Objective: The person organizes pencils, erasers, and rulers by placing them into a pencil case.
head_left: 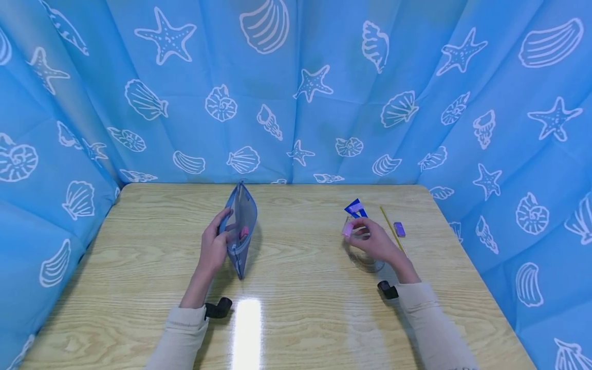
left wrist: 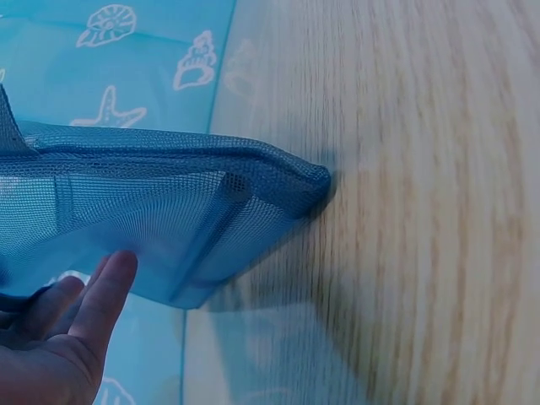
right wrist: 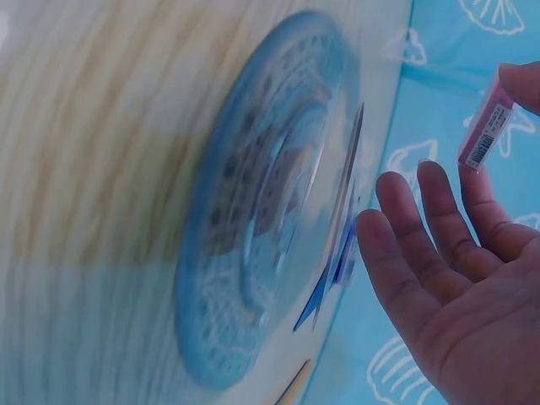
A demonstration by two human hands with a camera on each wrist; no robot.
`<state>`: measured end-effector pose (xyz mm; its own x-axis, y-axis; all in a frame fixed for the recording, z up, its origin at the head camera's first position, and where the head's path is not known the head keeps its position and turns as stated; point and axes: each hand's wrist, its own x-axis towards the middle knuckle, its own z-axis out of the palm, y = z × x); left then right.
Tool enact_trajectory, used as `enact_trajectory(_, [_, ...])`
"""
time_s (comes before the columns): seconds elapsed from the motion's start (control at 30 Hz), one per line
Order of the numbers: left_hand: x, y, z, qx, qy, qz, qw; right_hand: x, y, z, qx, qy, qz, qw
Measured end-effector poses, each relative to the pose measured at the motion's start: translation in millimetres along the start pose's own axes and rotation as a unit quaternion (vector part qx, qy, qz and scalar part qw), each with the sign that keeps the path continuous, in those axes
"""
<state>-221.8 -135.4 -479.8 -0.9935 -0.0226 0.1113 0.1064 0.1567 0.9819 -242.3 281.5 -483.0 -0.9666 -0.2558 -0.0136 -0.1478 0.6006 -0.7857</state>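
Observation:
My left hand [head_left: 214, 247] holds a blue mesh zip pouch [head_left: 248, 209] upright by its side, thumb at the rim. The pouch mouth gapes, and a small pink thing [head_left: 244, 232] shows inside. In the left wrist view, fingers lie along the mesh pouch [left wrist: 135, 219]. My right hand [head_left: 376, 241] pinches a small pink eraser [head_left: 347, 229] between thumb and index finger, above a clear round dish [head_left: 368, 265]. A barcode label shows on the eraser [right wrist: 488, 126] in the right wrist view, where the other fingers are spread.
Behind the dish lies a blue pointed object [head_left: 350, 206] with a purplish block [head_left: 356, 207] on it; the right wrist view shows a long grey blade-like part [right wrist: 344, 194]. A yellow pencil [head_left: 391, 227] and a purple block [head_left: 400, 229] lie right. A blue curtain [head_left: 296, 118] hangs behind the table.

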Motion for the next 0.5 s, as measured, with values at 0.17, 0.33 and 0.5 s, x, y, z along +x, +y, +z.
enact_trajectory(0.17, [0.3,0.3,0.6,-0.011,0.0,-0.002,0.9999,2.5,-4,4,0.012,-0.01,-0.016,0.9997])
enact_trajectory(0.33, [1.1,-0.3,1.3,-0.023,0.002,0.004,0.9997,4.2,-11,8,0.039,-0.012,-0.033,0.9986])
enact_trajectory(0.5, [0.9,-0.6,1.9,-0.031,0.004,0.003,0.9995,5.3,-18,15,0.046,-0.018,-0.055,0.9973])
